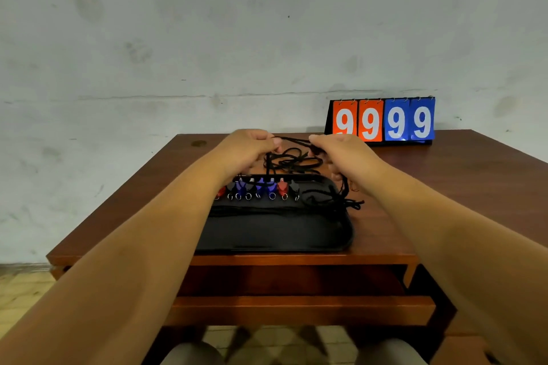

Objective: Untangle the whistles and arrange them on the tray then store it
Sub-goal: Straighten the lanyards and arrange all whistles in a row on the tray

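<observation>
A black tray (275,234) lies on the wooden table (430,187). Along its far edge sits a row of several whistles (261,190), red, blue and black, each with a metal ring. Their black cords lie across the tray, and a bundle spills over its right edge. Beyond the tray, a tangle of black cords (293,160) hangs between my hands. My left hand (252,148) pinches one end of the tangle and my right hand (338,151) grips the other, both raised above the table. A black strand drops from the tangle toward the whistles.
A flip scoreboard (382,121) showing 9999 on orange and blue cards stands at the table's back right, close behind my right hand. A lower shelf (296,310) runs under the tabletop. A pale wall rises behind the table.
</observation>
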Motion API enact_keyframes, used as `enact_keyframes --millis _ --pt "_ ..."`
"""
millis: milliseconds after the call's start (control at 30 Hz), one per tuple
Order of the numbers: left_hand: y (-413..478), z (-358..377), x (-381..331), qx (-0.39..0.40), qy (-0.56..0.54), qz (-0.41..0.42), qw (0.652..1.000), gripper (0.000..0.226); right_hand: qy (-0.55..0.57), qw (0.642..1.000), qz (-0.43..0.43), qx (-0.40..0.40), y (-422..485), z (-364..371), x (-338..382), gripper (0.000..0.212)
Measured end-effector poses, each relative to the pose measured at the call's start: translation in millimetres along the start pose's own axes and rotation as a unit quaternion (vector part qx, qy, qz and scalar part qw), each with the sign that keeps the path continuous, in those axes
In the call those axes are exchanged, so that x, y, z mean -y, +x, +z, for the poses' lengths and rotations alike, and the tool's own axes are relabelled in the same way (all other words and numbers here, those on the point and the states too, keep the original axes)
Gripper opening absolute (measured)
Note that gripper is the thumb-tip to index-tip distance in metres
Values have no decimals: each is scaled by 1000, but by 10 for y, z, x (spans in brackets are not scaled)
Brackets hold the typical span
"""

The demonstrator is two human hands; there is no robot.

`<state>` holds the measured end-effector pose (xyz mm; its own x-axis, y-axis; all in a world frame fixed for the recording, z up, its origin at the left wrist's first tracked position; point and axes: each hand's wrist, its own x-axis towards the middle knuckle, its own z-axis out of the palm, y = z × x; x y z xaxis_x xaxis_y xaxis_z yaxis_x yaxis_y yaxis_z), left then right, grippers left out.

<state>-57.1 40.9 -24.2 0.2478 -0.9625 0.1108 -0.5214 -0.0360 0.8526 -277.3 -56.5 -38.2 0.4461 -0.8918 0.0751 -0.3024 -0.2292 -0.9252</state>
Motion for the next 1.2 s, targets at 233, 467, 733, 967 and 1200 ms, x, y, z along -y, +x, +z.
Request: enact_keyframes --millis 233,467,733,967,1200 --pt "205 7 -42 -119 -25 13 993 26 137 985 64 85 214 85 -126 33" --pt "527 -164 -48 -213 -55 24 975 23 35 999 -1 -5 522 26 -202 26" --pt "944 -380 -142 -269 -104 44 956 24 -90 983 -2 -161 1107 -225 -214 25" --pt "1196 -471 -41 -281 -77 39 956 24 -120 966 42 -223 1540 -435 -449 35" --pt "1239 -402 104 -279 -28 31 959 27 -153 961 46 -226 1596 -461 -539 30"
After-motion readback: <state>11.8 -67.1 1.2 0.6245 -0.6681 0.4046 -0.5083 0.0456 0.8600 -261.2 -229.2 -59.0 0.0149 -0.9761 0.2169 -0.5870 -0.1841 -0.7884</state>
